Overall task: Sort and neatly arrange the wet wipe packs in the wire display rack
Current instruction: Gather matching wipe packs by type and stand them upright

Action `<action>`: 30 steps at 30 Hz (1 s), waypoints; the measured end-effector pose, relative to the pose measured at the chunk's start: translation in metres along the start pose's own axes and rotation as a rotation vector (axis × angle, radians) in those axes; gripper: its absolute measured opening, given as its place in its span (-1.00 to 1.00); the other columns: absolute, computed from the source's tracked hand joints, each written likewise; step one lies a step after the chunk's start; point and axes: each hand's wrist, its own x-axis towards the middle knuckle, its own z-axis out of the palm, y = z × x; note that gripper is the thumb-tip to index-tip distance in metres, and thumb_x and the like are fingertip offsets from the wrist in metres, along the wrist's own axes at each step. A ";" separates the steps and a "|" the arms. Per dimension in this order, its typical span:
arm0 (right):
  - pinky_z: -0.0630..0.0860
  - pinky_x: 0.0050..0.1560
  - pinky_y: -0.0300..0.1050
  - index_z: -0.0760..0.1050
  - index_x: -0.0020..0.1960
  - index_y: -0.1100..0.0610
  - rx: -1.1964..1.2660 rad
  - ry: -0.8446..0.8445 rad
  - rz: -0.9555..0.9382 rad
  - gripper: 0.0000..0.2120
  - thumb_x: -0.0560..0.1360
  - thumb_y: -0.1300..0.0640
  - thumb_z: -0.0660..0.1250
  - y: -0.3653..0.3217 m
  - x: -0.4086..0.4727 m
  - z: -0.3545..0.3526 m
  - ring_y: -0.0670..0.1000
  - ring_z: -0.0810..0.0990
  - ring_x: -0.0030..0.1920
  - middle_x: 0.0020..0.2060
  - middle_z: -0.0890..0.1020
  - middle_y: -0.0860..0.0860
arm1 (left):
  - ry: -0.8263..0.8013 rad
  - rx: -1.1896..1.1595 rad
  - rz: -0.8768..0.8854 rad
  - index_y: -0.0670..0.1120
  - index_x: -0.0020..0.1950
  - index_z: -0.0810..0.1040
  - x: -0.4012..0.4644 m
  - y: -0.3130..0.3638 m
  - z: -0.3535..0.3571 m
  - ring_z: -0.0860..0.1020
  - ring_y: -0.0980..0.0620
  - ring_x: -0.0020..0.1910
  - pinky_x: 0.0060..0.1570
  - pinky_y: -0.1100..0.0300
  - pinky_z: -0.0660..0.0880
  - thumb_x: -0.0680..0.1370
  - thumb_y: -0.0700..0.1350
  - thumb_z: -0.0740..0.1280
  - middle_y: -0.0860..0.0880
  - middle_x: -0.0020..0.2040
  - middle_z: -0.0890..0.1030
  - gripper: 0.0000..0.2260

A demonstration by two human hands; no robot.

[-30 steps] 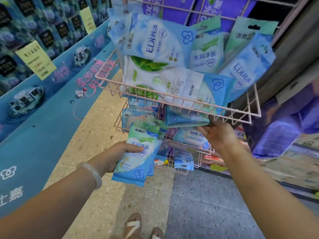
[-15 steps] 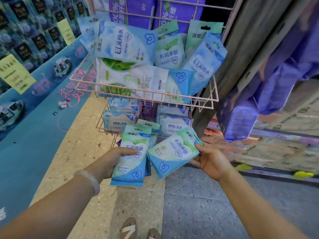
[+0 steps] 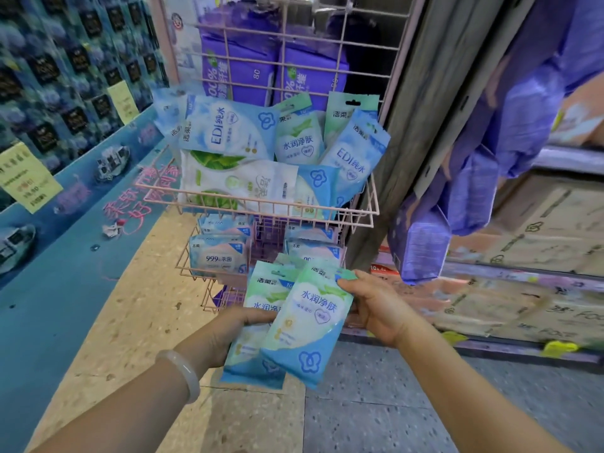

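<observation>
A pink wire display rack (image 3: pixel 366 214) stands ahead with several baskets. Its upper basket holds a loose jumble of blue and green wet wipe packs (image 3: pixel 225 130) leaning at odd angles over a white pack (image 3: pixel 238 183) lying flat. The lower basket holds "999" packs (image 3: pixel 219 258) in two rows. In front of the lower basket, my left hand (image 3: pixel 235 325) grips a small stack of green-and-blue packs (image 3: pixel 258 305). My right hand (image 3: pixel 376 305) holds one more green-and-blue pack (image 3: pixel 310 322) by its top right corner, laid over the front of that stack.
Purple packs (image 3: pixel 242 76) fill the top shelf of the rack. A blue display wall with yellow price tags (image 3: pixel 24 178) runs along the left. Purple bags (image 3: pixel 474 178) hang at the right above cardboard boxes (image 3: pixel 523 256). Speckled floor lies below.
My right hand pulled a green-and-blue pack from the lower basket and brought it left onto the stack in my left hand. The view shifted so the rack sits further away.
</observation>
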 end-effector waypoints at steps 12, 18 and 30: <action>0.63 -0.22 -0.04 0.50 -0.05 0.15 -0.303 0.185 -0.125 -0.89 0.45 0.29 0.32 -0.033 -0.002 0.043 0.09 0.68 -0.18 -0.10 0.68 0.15 | -0.062 -0.073 0.058 -0.20 0.09 0.62 -0.033 -0.001 0.015 0.65 -0.22 -0.04 0.03 -0.09 0.54 0.30 0.10 0.33 -0.29 0.10 0.63 -0.50; 0.57 -0.35 -0.21 0.50 -0.07 0.16 -0.209 0.107 -0.279 -0.88 0.46 0.34 0.30 -0.057 -0.027 0.059 -0.01 0.69 -0.28 -0.30 0.72 0.00 | -0.176 -0.065 0.177 -0.26 -0.04 0.66 -0.071 0.017 0.028 0.67 -0.22 -0.20 -0.36 0.05 0.60 -0.03 -0.16 0.65 -0.32 -0.05 0.66 -0.41; 0.59 -0.08 -0.12 0.52 0.02 0.17 -0.172 -0.037 -0.399 -0.50 0.20 -0.12 0.38 -0.099 -0.071 0.083 -0.02 0.66 -0.10 -0.08 0.70 0.04 | -0.136 -0.188 0.533 -0.24 0.07 0.62 -0.097 0.065 0.054 0.65 -0.27 -0.09 -0.23 -0.04 0.61 -0.03 -0.14 0.61 -0.31 0.01 0.65 -0.32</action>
